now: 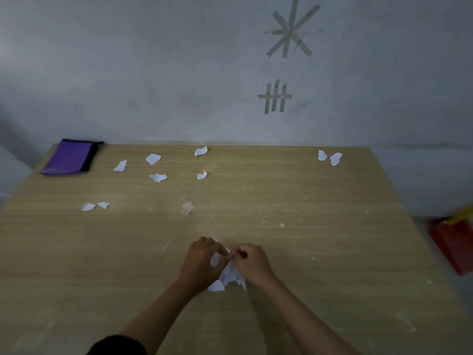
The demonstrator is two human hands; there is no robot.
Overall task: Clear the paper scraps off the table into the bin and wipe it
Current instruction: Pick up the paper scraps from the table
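Both of my hands meet over the near middle of the wooden table [307, 252]. My left hand [202, 262] and my right hand [252, 262] have curled fingers gripping a bunch of white paper scraps [229, 276] between them. Several loose white scraps lie farther back: a pair at the left [94, 206], a group at the back left [153, 159], one by the back edge [201, 151], one in the middle [202, 175], a pair at the back right [330, 157]. A faint scrap [187, 207] lies mid-table.
A purple pouch [67, 157] lies at the table's back left corner. A red dustpan-like thing [454, 244] with a yellow handle sits on the floor right of the table. A grey wall with tape marks stands behind. No bin is in view.
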